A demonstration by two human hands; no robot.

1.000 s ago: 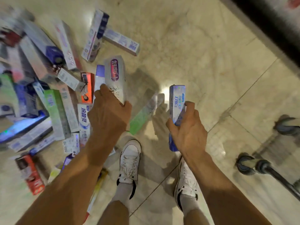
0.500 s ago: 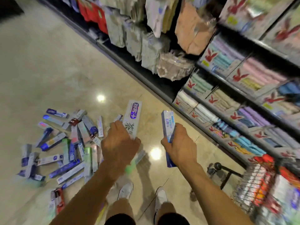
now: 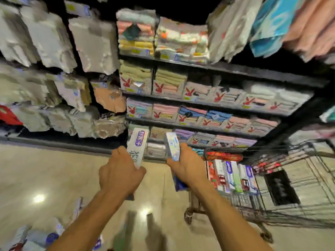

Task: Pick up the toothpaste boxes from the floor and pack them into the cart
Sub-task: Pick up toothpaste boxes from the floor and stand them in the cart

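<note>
Towel shelving [image 3: 226, 67] fills the view from 9 through 12 to 3 o'clock, and the glossy floor [image 3: 54, 169] spreads from 8 to 6. The wire cart [image 3: 308, 192] stands at 4 o'clock with a row of packed boxes [image 3: 232, 176] upright along its near wall. A few loose boxes [image 3: 36, 236], blurred, lie on the floor at 7 o'clock. Near centre, the left hand [image 3: 119, 174] grips a white-and-purple box [image 3: 138, 147] by its lower end, fingers wrapped round it. The right hand [image 3: 188, 167] is curled round a blue-and-white box [image 3: 172, 145], just beside the cart's corner. Both boxes stand up out of the fists, well apart from each other. The main risk, as I judge it, is an end grip on a long light carton: swung quickly, it could lever out of the fingers or knock against the wire rim and drop back to the floor. A careless drop could also topple the standing row. Against half a second ago, the view has swung up and to the right. The floor pile has slid from the left middle to the bottom corner, the cart shows far more fully, and both grips look unchanged.
</note>
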